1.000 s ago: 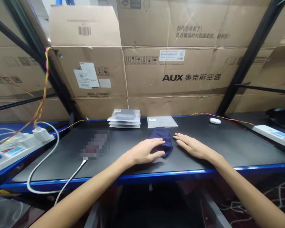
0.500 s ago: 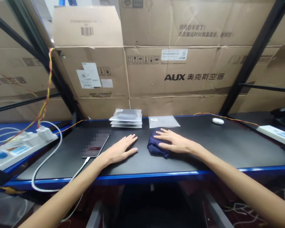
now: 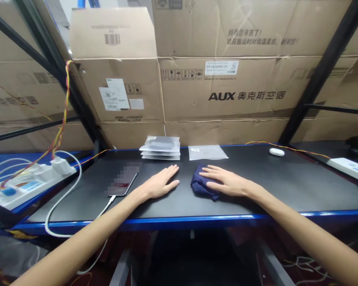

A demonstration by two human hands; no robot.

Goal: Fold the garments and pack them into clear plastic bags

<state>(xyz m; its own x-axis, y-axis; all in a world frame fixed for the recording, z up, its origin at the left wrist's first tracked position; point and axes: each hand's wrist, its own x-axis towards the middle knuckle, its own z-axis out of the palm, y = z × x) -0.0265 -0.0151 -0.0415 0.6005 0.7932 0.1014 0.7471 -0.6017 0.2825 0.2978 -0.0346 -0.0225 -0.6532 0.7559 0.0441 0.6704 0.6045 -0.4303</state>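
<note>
My left hand (image 3: 162, 182) lies palm down on the black tabletop (image 3: 119, 210), its fingers stretched out and the thumb apart, with nothing in it. Left of it is a phone (image 3: 128, 186) with a white cable plugged into its near end. A crumpled navy cloth (image 3: 199, 186) lies right of the middle of the table. Over its right side rests my right hand (image 3: 229, 180), fingers extended and spread, pressing on the fabric rather than wrapped round it. The palm hides part of the cloth.
Several translucent sleeves (image 3: 161, 147) are stacked at the back edge, beside a single flat one (image 3: 208, 152). A small white case (image 3: 277, 152) lies at the back right. Power strips (image 3: 32, 184) with cables stand left, another (image 3: 350, 169) right. Cardboard (image 3: 220, 111) walls the back.
The view has shifted slightly. My right hand and the navy cloth beneath it sit a little nearer the front edge. My left hand has moved slightly farther from me, still flat.
</note>
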